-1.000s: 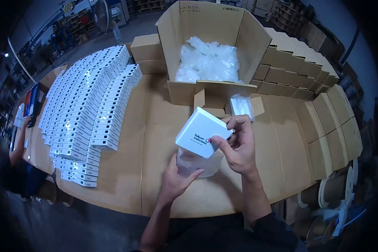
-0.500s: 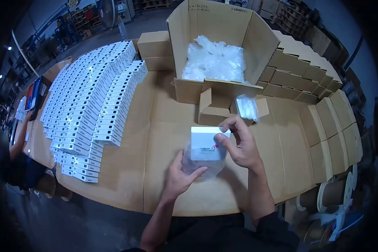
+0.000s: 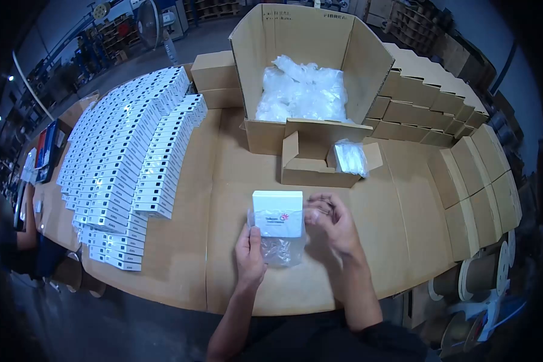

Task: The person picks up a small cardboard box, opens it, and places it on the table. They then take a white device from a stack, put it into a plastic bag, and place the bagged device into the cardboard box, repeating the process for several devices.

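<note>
A small white box [image 3: 277,212] with a red logo stands partly inside a clear plastic bag [image 3: 282,252], its top edge showing above the bag. My left hand [image 3: 250,256] is closed around the lower left side of both, thumb lying on the front. My right hand [image 3: 335,226] is at the right edge, with bent fingers pinched on what looks like the bag's rim. Farther back, a small open carton [image 3: 317,176] contains a plastic-wrapped packet [image 3: 351,158] at its right end.
Stacked white boxes [image 3: 117,157] fill the left side of the cardboard-covered table [image 3: 190,259]. A large carton [image 3: 308,30] of clear plastic bags [image 3: 304,90] stands at the back. Brown cartons [image 3: 425,99] line the right side. Another person's arm [image 3: 27,223] shows at far left.
The white box has moved left and slightly lower and sits more upright. My right hand has shifted from the box's top right corner down to the bag's right edge.
</note>
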A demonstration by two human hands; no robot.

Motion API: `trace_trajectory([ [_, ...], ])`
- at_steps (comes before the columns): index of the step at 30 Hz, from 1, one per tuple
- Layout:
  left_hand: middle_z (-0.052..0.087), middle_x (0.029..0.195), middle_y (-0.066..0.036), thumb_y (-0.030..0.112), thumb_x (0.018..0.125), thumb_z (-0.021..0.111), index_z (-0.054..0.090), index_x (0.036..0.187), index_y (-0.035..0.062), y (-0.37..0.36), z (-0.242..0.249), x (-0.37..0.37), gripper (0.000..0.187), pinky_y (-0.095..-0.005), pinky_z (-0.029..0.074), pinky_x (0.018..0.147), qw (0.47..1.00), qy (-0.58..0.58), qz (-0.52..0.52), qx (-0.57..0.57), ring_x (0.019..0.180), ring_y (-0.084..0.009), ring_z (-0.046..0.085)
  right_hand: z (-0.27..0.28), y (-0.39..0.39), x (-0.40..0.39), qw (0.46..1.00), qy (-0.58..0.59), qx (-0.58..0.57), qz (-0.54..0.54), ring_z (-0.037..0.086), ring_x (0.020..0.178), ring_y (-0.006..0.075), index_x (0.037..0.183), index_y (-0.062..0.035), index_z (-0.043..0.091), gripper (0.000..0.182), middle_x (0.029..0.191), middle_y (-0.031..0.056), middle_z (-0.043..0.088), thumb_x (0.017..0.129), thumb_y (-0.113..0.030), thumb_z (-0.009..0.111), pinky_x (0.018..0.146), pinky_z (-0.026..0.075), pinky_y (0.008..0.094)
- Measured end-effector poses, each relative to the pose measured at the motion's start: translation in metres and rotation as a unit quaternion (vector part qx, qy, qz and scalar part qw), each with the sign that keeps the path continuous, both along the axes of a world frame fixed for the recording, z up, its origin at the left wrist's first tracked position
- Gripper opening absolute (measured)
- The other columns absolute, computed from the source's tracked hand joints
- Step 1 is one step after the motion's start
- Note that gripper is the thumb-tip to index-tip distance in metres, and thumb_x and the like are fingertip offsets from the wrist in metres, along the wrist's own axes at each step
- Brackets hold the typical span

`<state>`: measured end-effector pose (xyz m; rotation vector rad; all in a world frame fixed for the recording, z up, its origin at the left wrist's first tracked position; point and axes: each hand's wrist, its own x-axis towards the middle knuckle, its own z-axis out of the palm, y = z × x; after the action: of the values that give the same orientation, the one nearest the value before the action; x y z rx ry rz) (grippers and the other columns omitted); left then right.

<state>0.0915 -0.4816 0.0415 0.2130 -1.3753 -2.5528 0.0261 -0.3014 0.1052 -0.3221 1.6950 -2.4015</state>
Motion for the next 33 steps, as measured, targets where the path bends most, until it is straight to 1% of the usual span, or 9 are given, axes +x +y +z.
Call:
trace_trajectory([
  [6, 0.066, 0.125, -0.009, 0.029, 0.113, 0.043, 0.053, 0.141, -0.0047, -0.003, -0.013, -0.004, 0.045, -0.0315, 0.049, 0.101, 0.997, 0.005, -0.003, -0.076, 0.113, -0.0146, 0.062, -0.034, -0.016, 0.023, 0.995, -0.049, -0.055, -0.059, 0.065, 0.098, 0.0099, 0.121, 0.0029, 0.061, 0.028, 0.108, 0.008, 0.07, 0.095, 0.0, 0.071, 0.088, 0.053, 0.024],
  [9, 0.065, 0.13, -0.01, 0.032, 0.113, 0.041, 0.052, 0.143, -0.0052, -0.011, -0.028, -0.005, 0.049, -0.033, 0.046, 0.104, 0.977, -0.001, 0.0, -0.211, 0.116, -0.0163, 0.062, -0.034, -0.011, 0.021, 0.991, -0.063, -0.108, -0.058, 0.065, 0.097, 0.01, 0.117, 0.0032, 0.063, 0.023, 0.107, 0.0084, 0.071, 0.096, 0.0, 0.071, 0.088, 0.053, 0.0241],
  [13, 0.064, 0.134, -0.012, 0.034, 0.114, 0.038, 0.048, 0.148, -0.0055, -0.004, -0.017, -0.006, 0.054, -0.0343, 0.042, 0.11, 0.985, 0.003, 0.009, -0.17, 0.124, -0.0189, 0.058, -0.046, -0.008, 0.019, 0.985, -0.076, -0.149, -0.046, 0.066, 0.096, 0.0101, 0.111, 0.0029, 0.064, 0.016, 0.104, 0.008, 0.071, 0.096, -0.001, 0.07, 0.089, 0.052, 0.0244],
  [18, 0.064, 0.135, -0.015, 0.034, 0.114, 0.035, 0.044, 0.151, -0.0062, 0.0, -0.003, -0.008, 0.055, -0.0353, 0.038, 0.114, 0.979, 0.042, 0.034, -0.197, 0.129, -0.021, 0.055, -0.045, -0.013, 0.022, 0.981, -0.042, -0.183, -0.043, 0.066, 0.112, 0.02, 0.107, 0.0005, 0.065, 0.01, 0.122, 0.0191, 0.069, 0.099, -0.004, 0.067, 0.103, 0.049, 0.0339],
  [23, 0.062, 0.134, -0.02, 0.034, 0.114, 0.034, 0.039, 0.151, -0.0089, -0.006, 0.009, -0.006, 0.057, -0.0405, 0.038, 0.116, 0.977, 0.056, -0.023, -0.202, 0.132, -0.0249, 0.054, -0.04, -0.004, 0.014, 0.975, -0.002, -0.222, 0.004, 0.063, 0.123, 0.0286, 0.105, -0.0016, 0.064, 0.008, 0.133, 0.0264, 0.064, 0.1, -0.007, 0.066, 0.11, 0.045, 0.0411],
  [25, 0.062, 0.133, -0.02, 0.033, 0.114, 0.034, 0.037, 0.152, -0.0091, -0.005, 0.011, -0.005, 0.057, -0.0395, 0.04, 0.114, 0.969, 0.063, -0.022, -0.237, 0.132, -0.0252, 0.054, -0.039, 0.0, 0.011, 0.99, 0.012, -0.142, -0.011, 0.063, 0.123, 0.0283, 0.105, -0.0018, 0.063, 0.008, 0.132, 0.0265, 0.064, 0.1, -0.007, 0.065, 0.11, 0.046, 0.0404],
  [26, 0.062, 0.132, -0.019, 0.033, 0.114, 0.034, 0.039, 0.152, -0.0077, -0.005, 0.011, -0.006, 0.056, -0.0391, 0.041, 0.114, 0.976, 0.055, -0.022, -0.209, 0.13, -0.0249, 0.055, -0.038, 0.0, 0.011, 0.994, 0.018, -0.102, -0.018, 0.063, 0.123, 0.0282, 0.106, -0.0019, 0.062, 0.008, 0.132, 0.0266, 0.064, 0.1, -0.007, 0.064, 0.11, 0.046, 0.04],
  [27, 0.063, 0.132, -0.018, 0.033, 0.114, 0.034, 0.041, 0.151, -0.0063, -0.004, 0.01, -0.006, 0.055, -0.0387, 0.041, 0.113, 0.982, 0.046, -0.024, -0.182, 0.128, -0.0247, 0.057, -0.035, -0.001, 0.01, 0.984, -0.003, -0.179, 0.009, 0.063, 0.12, 0.0251, 0.111, -0.0022, 0.059, 0.014, 0.131, 0.0253, 0.065, 0.099, -0.005, 0.066, 0.107, 0.047, 0.0373],
  [33, 0.058, 0.132, -0.015, 0.029, 0.113, 0.04, 0.038, 0.154, -0.0031, 0.004, 0.013, -0.009, 0.052, -0.038, 0.045, 0.11, 0.996, 0.037, -0.061, 0.06, 0.126, -0.0226, 0.057, -0.032, -0.007, 0.016, 1.0, 0.012, -0.024, 0.014, 0.065, 0.111, 0.0174, 0.133, -0.0008, 0.051, 0.05, 0.126, 0.0159, 0.067, 0.089, 0.005, 0.075, 0.097, 0.053, 0.0299],
])
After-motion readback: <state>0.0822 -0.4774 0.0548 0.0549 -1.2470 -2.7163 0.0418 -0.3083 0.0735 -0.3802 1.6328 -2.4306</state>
